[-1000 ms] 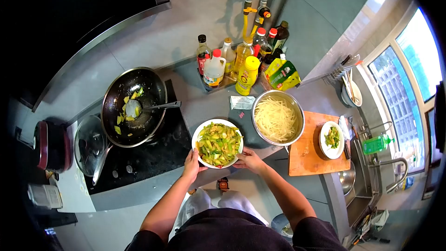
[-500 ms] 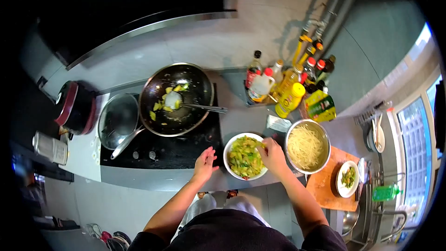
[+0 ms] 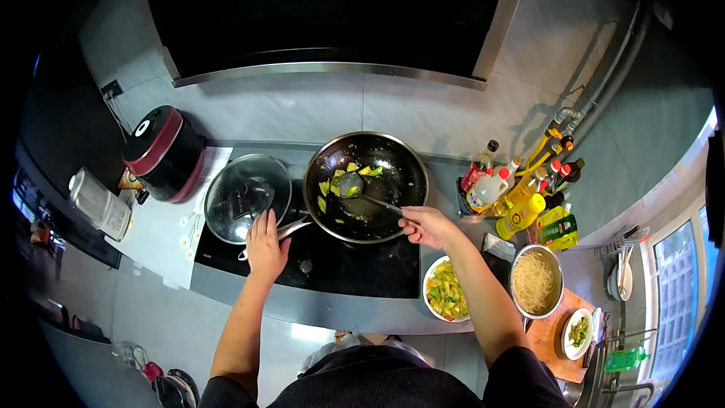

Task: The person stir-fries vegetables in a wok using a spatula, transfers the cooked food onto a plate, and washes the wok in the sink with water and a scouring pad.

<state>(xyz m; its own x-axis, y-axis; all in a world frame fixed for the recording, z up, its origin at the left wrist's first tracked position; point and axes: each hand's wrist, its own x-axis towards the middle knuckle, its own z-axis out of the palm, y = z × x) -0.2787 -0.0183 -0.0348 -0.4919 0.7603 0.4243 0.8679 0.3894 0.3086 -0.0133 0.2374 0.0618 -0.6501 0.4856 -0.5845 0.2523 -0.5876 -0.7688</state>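
A black wok (image 3: 393, 217) stands on the dark cooktop with scattered green and yellow vegetable pieces (image 3: 323, 187) in it. My right hand (image 3: 426, 227) is closed round the handle of a metal ladle (image 3: 381, 202), whose bowl rests inside the wok. Stretched across the wok's long handle (image 3: 294, 227) is my left hand (image 3: 266, 249), its fingers extended beside the edge of a glass lid (image 3: 245, 189). Whether the palm touches the handle I cannot tell. Partly behind my right forearm, a white bowl (image 3: 429, 302) is full of cooked green vegetables (image 3: 447, 292).
A pot of noodles (image 3: 535, 281) and a small bowl (image 3: 568, 347) on a cutting board (image 3: 545, 340) stand at right. Several sauce bottles (image 3: 521, 215) line the back. A rice cooker (image 3: 168, 153) sits at left, under the range hood (image 3: 325, 68).
My right hand has left the vegetable bowl and now grips the ladle. My left hand has moved left to the wok handle. The view has shifted left.
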